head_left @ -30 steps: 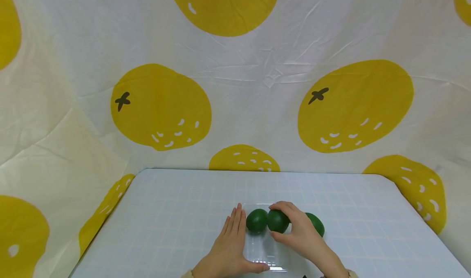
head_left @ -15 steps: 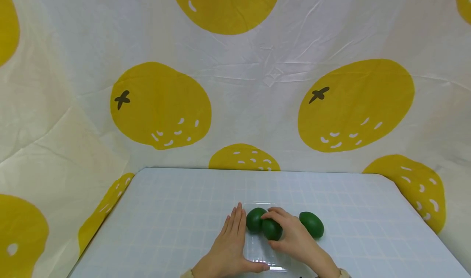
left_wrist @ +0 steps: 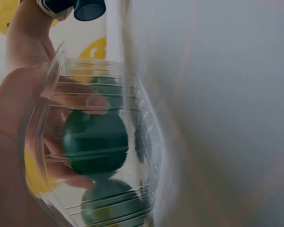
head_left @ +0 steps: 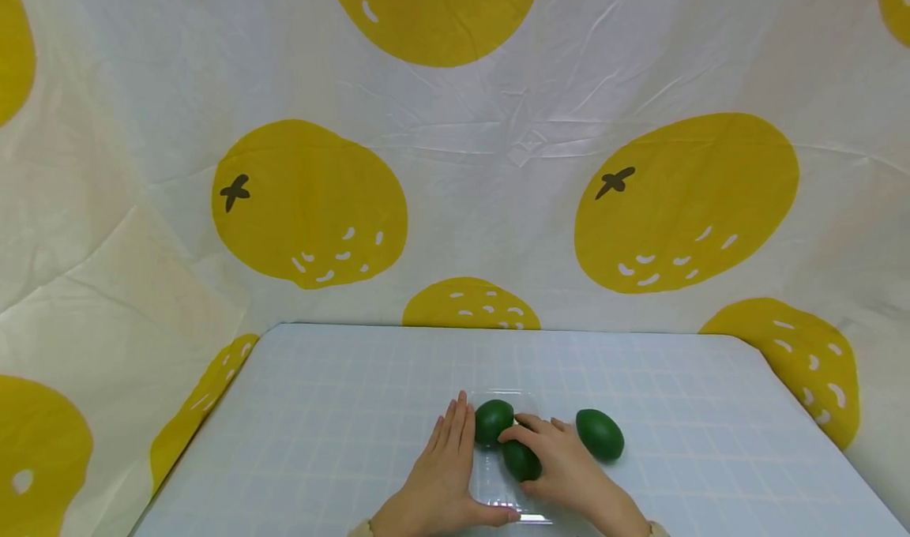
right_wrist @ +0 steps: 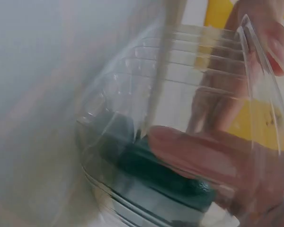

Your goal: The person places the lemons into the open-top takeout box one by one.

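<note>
A clear plastic box [head_left: 498, 490] with ribbed walls lies near the front of the table. My left hand [head_left: 444, 470] lies along its left side, fingers straight, thumb stretched across the near edge. Inside the box, my right hand [head_left: 569, 467] grips a smooth, dark green egg-shaped fruit [head_left: 521, 463] between thumb and fingers. A second green fruit [head_left: 493, 422] sits behind it, in the far left part of the box. Through the ribbed wall, the left wrist view shows the gripped fruit [left_wrist: 97, 142] with fingers around it.
A third green fruit [head_left: 600, 434] lies on the table to the right of the box, just beyond the right hand. The table [head_left: 341, 411] has a pale checked cover. Behind it hangs a white cloth [head_left: 490, 205] printed with big yellow fruits.
My right hand has brought its green fruit nearer and slightly left inside the box, uncovering the third fruit on the table. The left hand stays in place.
</note>
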`<state>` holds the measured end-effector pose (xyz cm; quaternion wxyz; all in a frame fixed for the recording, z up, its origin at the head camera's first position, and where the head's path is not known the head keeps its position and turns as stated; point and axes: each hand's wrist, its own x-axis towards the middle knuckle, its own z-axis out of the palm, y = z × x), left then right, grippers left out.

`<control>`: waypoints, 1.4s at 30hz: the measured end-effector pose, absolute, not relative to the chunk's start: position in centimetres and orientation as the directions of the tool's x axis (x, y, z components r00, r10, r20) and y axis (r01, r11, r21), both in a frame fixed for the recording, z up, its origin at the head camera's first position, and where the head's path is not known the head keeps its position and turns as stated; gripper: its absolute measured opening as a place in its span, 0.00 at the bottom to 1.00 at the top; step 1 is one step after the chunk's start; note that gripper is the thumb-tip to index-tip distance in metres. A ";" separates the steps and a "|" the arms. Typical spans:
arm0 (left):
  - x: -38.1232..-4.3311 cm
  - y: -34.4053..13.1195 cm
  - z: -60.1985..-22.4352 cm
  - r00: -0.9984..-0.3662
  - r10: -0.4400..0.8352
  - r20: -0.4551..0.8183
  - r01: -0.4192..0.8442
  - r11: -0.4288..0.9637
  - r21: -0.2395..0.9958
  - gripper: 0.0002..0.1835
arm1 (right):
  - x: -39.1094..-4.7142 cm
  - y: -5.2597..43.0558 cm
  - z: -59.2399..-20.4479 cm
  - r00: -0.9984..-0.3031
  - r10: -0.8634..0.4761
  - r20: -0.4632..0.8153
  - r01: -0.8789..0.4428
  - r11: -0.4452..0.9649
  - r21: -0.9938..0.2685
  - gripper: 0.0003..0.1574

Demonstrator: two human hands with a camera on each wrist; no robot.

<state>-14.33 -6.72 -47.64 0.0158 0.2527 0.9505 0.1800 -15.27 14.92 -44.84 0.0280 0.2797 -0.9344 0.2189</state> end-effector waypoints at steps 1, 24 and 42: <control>-14.3 -6.7 -47.6 -0.873 0.484 0.060 0.472 0.808 0.353 0.76 | -15.2 14.9 -44.9 -0.840 -0.516 0.165 -0.537 0.751 -0.385 0.37; -14.2 -6.7 -47.7 -0.867 0.490 0.088 0.488 0.801 0.347 0.76 | -14.6 14.8 -44.3 -0.851 -0.507 0.136 -0.518 0.767 -0.379 0.37; -14.1 -6.7 -47.9 -0.864 0.492 0.107 0.496 0.796 0.345 0.75 | -15.2 17.2 -41.8 -0.849 -0.451 0.274 -0.524 0.662 -0.536 0.24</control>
